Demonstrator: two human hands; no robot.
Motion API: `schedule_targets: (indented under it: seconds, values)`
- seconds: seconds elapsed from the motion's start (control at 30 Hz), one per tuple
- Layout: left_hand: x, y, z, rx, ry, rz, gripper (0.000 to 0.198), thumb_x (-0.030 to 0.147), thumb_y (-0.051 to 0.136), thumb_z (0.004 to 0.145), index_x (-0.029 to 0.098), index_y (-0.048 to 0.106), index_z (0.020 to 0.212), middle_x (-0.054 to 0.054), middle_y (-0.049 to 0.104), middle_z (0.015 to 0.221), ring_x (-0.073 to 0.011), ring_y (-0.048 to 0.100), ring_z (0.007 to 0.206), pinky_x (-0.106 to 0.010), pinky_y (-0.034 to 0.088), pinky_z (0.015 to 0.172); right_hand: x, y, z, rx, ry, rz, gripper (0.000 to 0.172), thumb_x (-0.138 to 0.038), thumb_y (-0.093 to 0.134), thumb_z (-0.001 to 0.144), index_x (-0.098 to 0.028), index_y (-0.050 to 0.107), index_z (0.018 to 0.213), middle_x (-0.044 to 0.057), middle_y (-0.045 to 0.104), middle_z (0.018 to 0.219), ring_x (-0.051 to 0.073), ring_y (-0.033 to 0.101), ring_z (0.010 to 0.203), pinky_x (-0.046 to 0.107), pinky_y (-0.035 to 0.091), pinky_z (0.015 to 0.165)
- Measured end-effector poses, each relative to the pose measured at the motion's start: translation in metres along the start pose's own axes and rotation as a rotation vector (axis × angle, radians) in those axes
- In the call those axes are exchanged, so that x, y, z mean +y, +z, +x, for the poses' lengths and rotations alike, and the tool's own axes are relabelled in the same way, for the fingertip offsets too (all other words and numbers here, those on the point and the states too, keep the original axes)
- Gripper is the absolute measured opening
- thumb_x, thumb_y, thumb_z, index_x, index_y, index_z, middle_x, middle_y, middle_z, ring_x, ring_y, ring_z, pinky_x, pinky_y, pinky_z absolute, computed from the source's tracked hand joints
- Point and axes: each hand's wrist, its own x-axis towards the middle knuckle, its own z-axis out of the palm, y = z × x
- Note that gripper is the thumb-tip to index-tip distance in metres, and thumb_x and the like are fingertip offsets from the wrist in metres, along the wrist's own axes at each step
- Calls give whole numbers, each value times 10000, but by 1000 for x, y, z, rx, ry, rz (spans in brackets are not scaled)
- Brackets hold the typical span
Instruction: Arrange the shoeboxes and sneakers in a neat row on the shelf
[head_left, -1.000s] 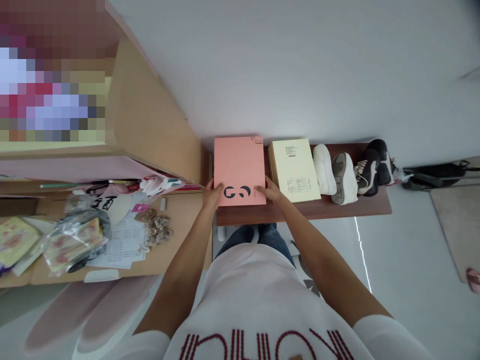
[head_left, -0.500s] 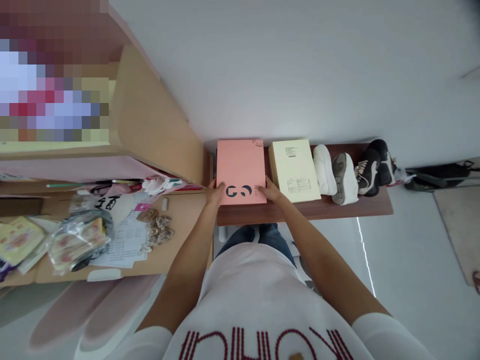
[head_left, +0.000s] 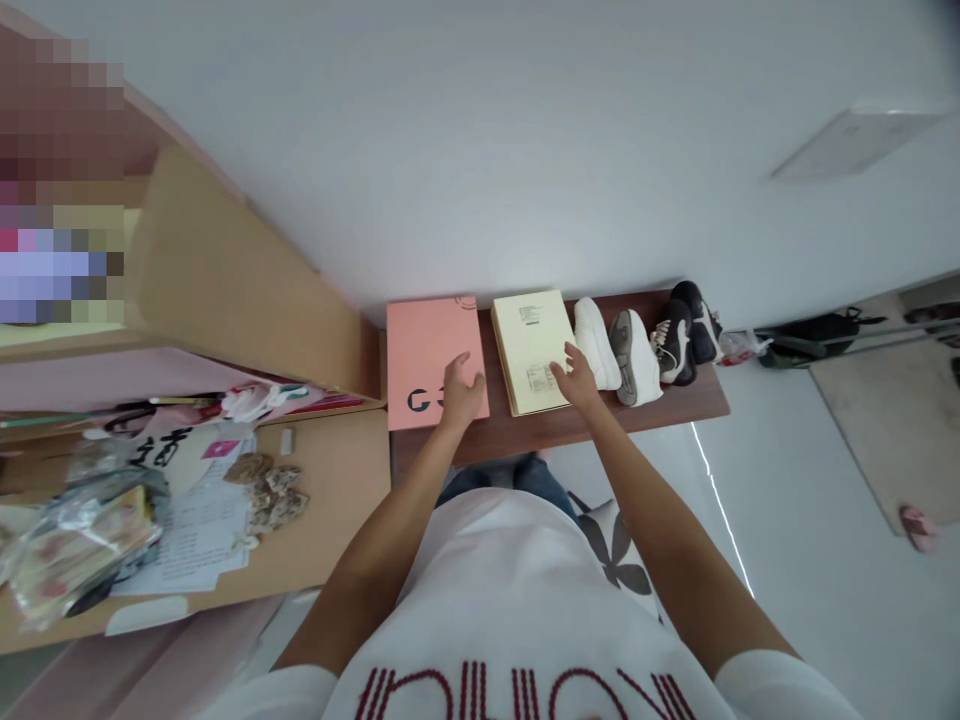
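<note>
A pink box (head_left: 429,345) lies flat at the left end of a dark wooden shelf (head_left: 517,432). Over its right part hovers my left hand (head_left: 463,390), thumb and fingers apart, holding nothing. Beside the pink box, with a gap between, is a pale yellow box (head_left: 529,345) with printed labels on top. My right hand (head_left: 577,378) is at the right edge of the yellow box, its fingers spread; whether it touches the box I cannot tell. White shoes (head_left: 596,345) stand just right of that hand.
Grey-and-white shoes (head_left: 636,360) and black sneakers (head_left: 675,342) line the shelf further right. On the left, a desk (head_left: 341,500) carries papers, scrunchies (head_left: 274,490) and a plastic-wrapped packet (head_left: 90,550). A wall rises behind the shelf. A patterned cushion (head_left: 619,555) shows below.
Both hands have let go of the pink box and moved right, the left over its right side, the right to the yellow box. My view has shifted to the right.
</note>
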Motion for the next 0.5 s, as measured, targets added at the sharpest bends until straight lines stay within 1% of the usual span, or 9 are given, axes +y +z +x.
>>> schedule_targets:
  seconds: [0.07, 0.13, 0.23, 0.3, 0.37, 0.5]
  values:
    - [-4, 26, -5, -81, -58, -26, 530, 153, 743, 763, 216, 612, 1273, -121, 504, 1454, -324, 379, 1434, -452, 283, 1199, 12, -19, 9, 43, 10, -76, 790, -576, 589, 837, -145, 422, 1478, 209, 468, 1479, 368, 488, 1339, 573, 377, 1132]
    - [-12, 48, -8, -127, -106, -31, 582, 159, 750, 765, 212, 581, 1320, -130, 485, 1485, -331, 380, 1436, -463, 278, 1199, 22, -32, 15, 53, 21, -122, 790, -559, 590, 833, -124, 427, 1471, 215, 477, 1466, 370, 468, 1355, 570, 345, 1157]
    - [-24, 73, -9, -105, -182, -56, 630, 156, 766, 751, 197, 557, 1343, -146, 491, 1487, -347, 374, 1441, -462, 298, 1187, 36, -41, 22, 10, 48, -141, 788, -527, 589, 834, -108, 413, 1478, 218, 472, 1472, 366, 455, 1368, 556, 344, 1163]
    - [-31, 85, -8, -56, -214, -62, 637, 156, 780, 735, 191, 559, 1332, -146, 513, 1469, -350, 378, 1439, -449, 313, 1179, 43, -42, 27, -37, 77, -135, 794, -512, 596, 831, -92, 407, 1478, 230, 463, 1478, 365, 456, 1370, 548, 347, 1163]
    - [-37, 93, -6, -16, -224, -35, 639, 163, 794, 725, 189, 562, 1320, -142, 533, 1452, -340, 396, 1431, -425, 322, 1173, 51, -40, 32, -71, 93, -118, 785, -499, 605, 824, -101, 413, 1473, 225, 466, 1479, 358, 465, 1366, 546, 349, 1163]
    - [-49, 103, -1, 27, -276, -7, 685, 242, 819, 730, 177, 525, 1346, -162, 533, 1455, -320, 456, 1392, -399, 338, 1156, 62, -35, 44, -103, 74, -75, 739, -475, 630, 811, -158, 443, 1451, 179, 520, 1447, 331, 496, 1347, 547, 357, 1160]
